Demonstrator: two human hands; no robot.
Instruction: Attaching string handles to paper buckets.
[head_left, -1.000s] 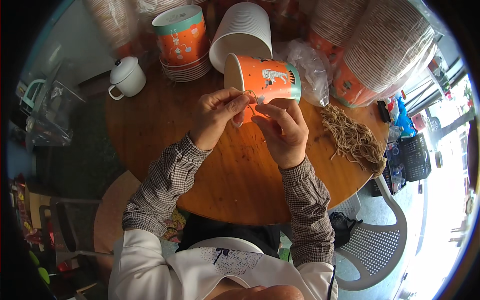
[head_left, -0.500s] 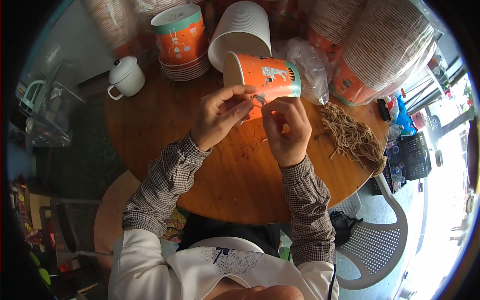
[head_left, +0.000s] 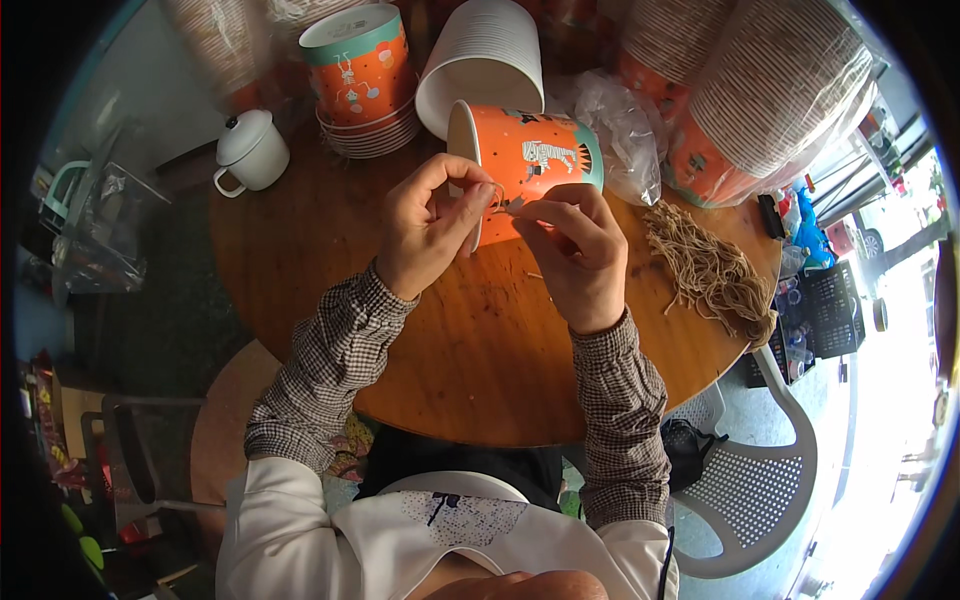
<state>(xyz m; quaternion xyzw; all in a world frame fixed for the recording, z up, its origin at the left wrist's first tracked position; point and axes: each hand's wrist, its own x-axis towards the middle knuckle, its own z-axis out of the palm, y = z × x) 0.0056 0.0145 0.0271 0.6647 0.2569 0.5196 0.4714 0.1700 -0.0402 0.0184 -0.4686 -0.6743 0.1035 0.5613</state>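
An orange paper bucket with a teal base and a printed animal lies on its side on the table, its mouth to the left. In front of it, my left hand pinches a thin brown string between thumb and forefinger. The string bends in a small loop by the fingertips. My right hand is closed in a pinch on the same string, just right of the left fingertips. Whether the string is fastened to the bucket cannot be made out. Further right lies a bundle of tan strings.
Nested white buckets lie behind the orange one. Upside-down orange buckets stand left of them, near a white lidded enamel mug. Clear plastic wrap and tall wrapped bucket stacks stand right. A grey chair touches the table's right side.
My right hand has turned, its fingertips now pointing left, and shifted slightly right and down. The string's loop shows more openly between the hands. The left hand has moved slightly left.
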